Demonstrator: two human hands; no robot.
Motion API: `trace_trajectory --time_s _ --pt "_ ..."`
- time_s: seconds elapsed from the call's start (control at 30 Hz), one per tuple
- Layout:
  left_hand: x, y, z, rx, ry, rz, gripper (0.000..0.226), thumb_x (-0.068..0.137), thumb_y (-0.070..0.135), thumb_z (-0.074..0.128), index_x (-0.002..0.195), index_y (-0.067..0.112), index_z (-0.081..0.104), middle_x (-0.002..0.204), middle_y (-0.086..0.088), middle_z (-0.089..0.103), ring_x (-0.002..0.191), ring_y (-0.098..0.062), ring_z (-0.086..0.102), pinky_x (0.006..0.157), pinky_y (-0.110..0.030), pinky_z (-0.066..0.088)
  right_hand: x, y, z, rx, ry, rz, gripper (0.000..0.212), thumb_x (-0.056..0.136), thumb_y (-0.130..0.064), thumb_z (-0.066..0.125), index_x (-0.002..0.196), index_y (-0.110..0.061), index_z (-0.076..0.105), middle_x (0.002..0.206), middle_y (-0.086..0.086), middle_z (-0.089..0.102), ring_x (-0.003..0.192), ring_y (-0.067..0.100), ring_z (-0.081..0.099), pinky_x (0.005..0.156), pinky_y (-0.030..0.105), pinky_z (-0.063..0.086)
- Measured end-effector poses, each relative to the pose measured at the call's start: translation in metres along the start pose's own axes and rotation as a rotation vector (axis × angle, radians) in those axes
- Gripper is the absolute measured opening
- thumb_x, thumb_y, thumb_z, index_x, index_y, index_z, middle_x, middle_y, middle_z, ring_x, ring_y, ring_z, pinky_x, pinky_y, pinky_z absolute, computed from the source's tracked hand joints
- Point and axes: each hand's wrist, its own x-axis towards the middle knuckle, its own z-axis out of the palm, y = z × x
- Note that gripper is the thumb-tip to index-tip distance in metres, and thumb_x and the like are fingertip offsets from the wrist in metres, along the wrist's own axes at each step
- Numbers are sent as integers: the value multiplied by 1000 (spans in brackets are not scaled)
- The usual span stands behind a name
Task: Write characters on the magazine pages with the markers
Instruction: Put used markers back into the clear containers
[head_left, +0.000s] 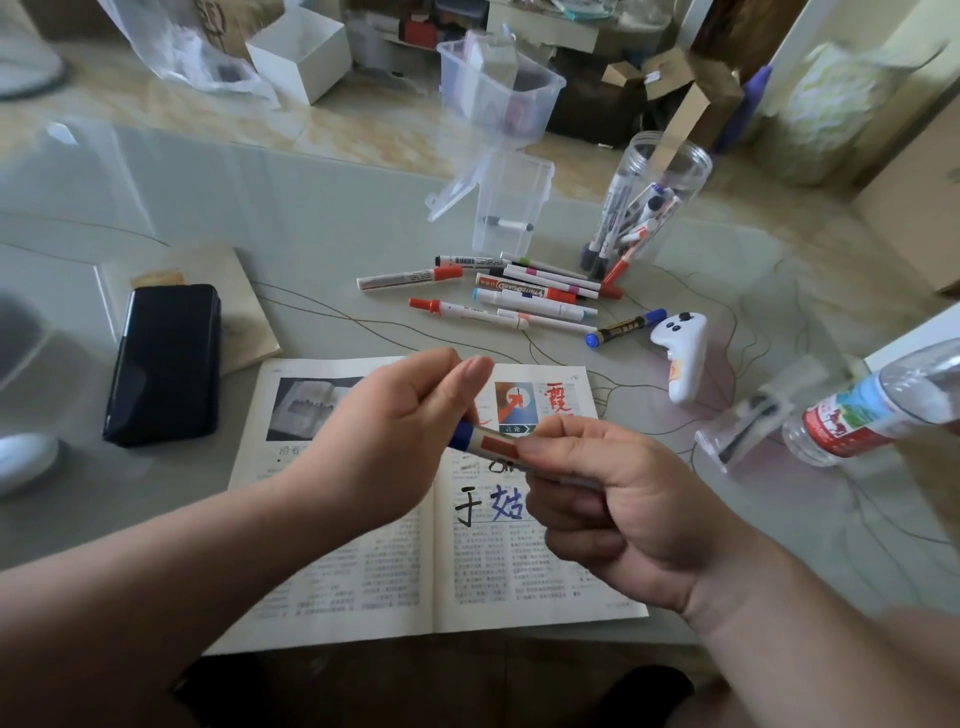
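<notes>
An open magazine lies on the glass table in front of me, with red, black and blue characters written on its right page. Above it I hold a white marker with a blue cap. My right hand grips the marker's barrel. My left hand pinches the blue cap end between thumb and fingers. Several loose markers lie on the table beyond the magazine.
A black case lies left of the magazine on a beige booklet. A clear jar of markers and an open clear box stand behind the loose markers. A white controller and a plastic bottle sit at the right.
</notes>
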Motion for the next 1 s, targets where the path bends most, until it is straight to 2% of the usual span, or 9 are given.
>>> trace_trajectory --time_s 0.13,0.23,0.3,0.4,0.5,0.6,0.77,0.9,1.0 --pt "10 -2 -2 -56 11 -120 49 82 66 50 65 19 50 50 10 42 47 -14 34 51 -31 31 9 -3 -3 65 144 -221 12 75 -11 68 85 -10 60 56 6 40 46 12 31 37 19 26" --pt "17 -1 -3 128 -15 -136 41 93 54 56 69 21 55 50 12 49 45 -8 38 49 -26 35 16 -4 -7 -22 230 -403 12 79 -7 68 90 -6 70 60 11 45 49 17 34 42 23 31" --pt "22 1 -9 358 4 10 36 96 46 54 70 23 57 65 9 58 56 -7 48 56 -25 38 17 -3 -9 -191 267 -478 12 83 -10 68 94 -9 73 63 12 53 51 18 41 44 27 36" --pt "30 5 -21 505 80 274 36 96 41 53 65 23 50 72 7 51 69 -13 50 65 -35 44 12 -3 -9 -429 260 -478 11 86 -22 71 97 -19 74 67 11 61 56 24 48 48 29 42" --pt "37 8 -25 519 140 348 39 95 39 56 61 23 46 67 7 48 64 -14 49 59 -40 46 10 -3 -4 -476 257 -477 10 87 -27 76 96 -22 74 66 11 61 55 27 47 50 32 43" --pt "40 16 -24 481 163 340 33 91 40 60 64 25 48 60 5 49 57 -13 47 52 -33 40 13 -5 5 -518 307 -492 9 87 -27 77 95 -24 73 65 6 63 52 22 47 48 31 40" --pt "40 36 -26 374 98 361 12 90 29 67 83 32 57 76 20 60 63 -7 52 52 -24 39 16 -24 13 -638 447 -524 7 92 -6 70 96 -11 68 63 2 65 46 3 54 50 16 42" --pt "45 42 -31 318 123 365 15 91 21 67 80 30 62 83 40 55 66 8 53 60 -10 39 26 -69 0 -813 664 -679 5 92 -13 71 93 -18 70 68 -1 72 50 4 58 56 27 47" --pt "49 36 -33 309 127 387 17 90 18 67 83 33 62 83 31 56 69 6 53 58 -13 38 41 -120 -16 -748 816 -834 7 94 -12 67 93 -19 68 69 1 72 48 6 55 50 28 46"
